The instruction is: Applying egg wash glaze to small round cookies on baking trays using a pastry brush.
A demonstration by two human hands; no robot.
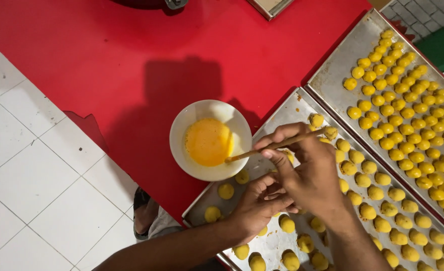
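Red surface (106, 60): white round bowl of beaten yellow egg (210, 140). Right hand (309, 175) pinches a thin wooden brush (274, 146), bristle end dipped at the bowl's edge. Left hand (259, 203), fingers curled, rests on the near metal baking tray (202, 213) among pale yellow dough balls (377, 193). Far metal tray (342, 55): balls look brighter, judged already glazed; near tray appears mostly pending.

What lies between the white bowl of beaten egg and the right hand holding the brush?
In the head view, only the brush spans from the right hand to the white bowl, above the near tray's bare corner.
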